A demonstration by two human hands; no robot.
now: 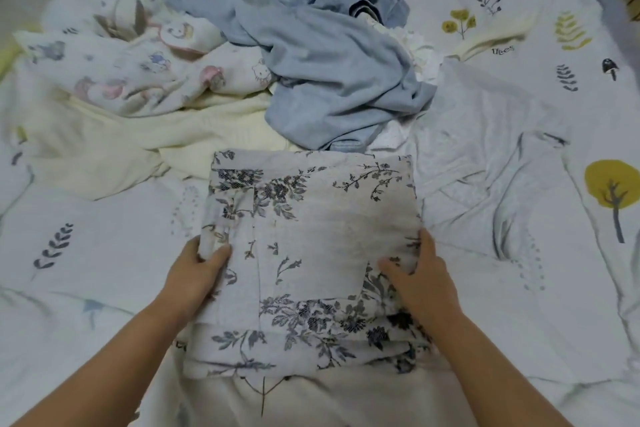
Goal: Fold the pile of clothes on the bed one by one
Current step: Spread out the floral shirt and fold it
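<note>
both forearms reach in from the bottom of the frame. the left hand (197, 265) pinches the left edge of a folded floral garment (311, 253) at centre on the bed (104, 253); the right hand (420, 274) grasps its right edge. unfolded clothes (277, 55) are heaped above.

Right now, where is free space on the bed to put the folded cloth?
Bare sheet lies left of the floral cloth, below the cream garment. Behind the cloth, the pile crowds everything.
</note>
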